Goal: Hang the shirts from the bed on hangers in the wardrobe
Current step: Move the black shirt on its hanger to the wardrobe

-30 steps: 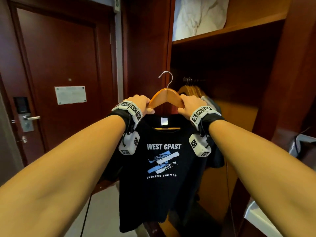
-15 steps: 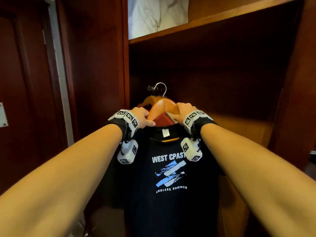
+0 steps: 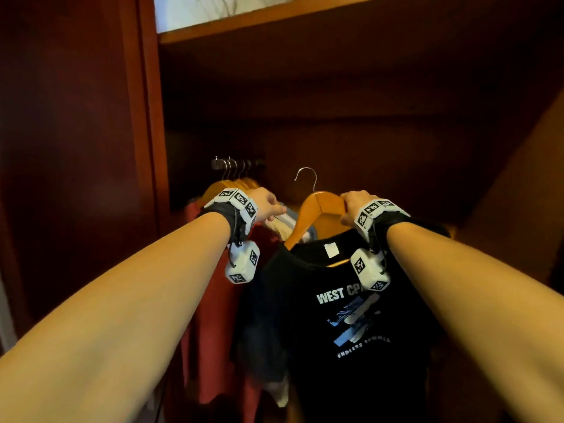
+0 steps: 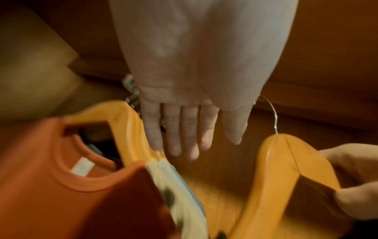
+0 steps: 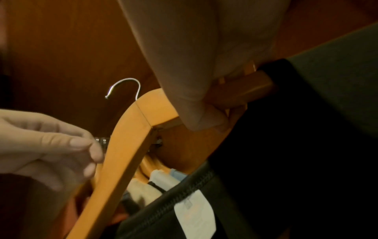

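A black printed shirt (image 3: 351,319) hangs on a wooden hanger (image 3: 317,206) inside the wardrobe, and the hanger's metal hook (image 3: 306,175) is free in the air, below rod height. My right hand (image 3: 354,206) grips the hanger's right shoulder (image 5: 235,90), thumb beneath it. My left hand (image 3: 270,207) is off this hanger, its fingers (image 4: 184,137) straight and resting against the wooden hangers (image 4: 131,129) that hang on the rod (image 3: 235,164). A red shirt (image 3: 213,300) and a pale patterned one (image 4: 184,194) hang there.
The wardrobe's left wall (image 3: 146,148) stands close beside the hung clothes. A shelf (image 3: 274,22) runs overhead with white bedding on it. To the right of the hung hangers the rod space is dark, with the wardrobe's right wall (image 3: 518,193) beyond.
The view has turned from the door into the wardrobe. My left hand has let go of the hanger and moved left to the hung hangers. My right hand alone now holds the shirt's hanger.
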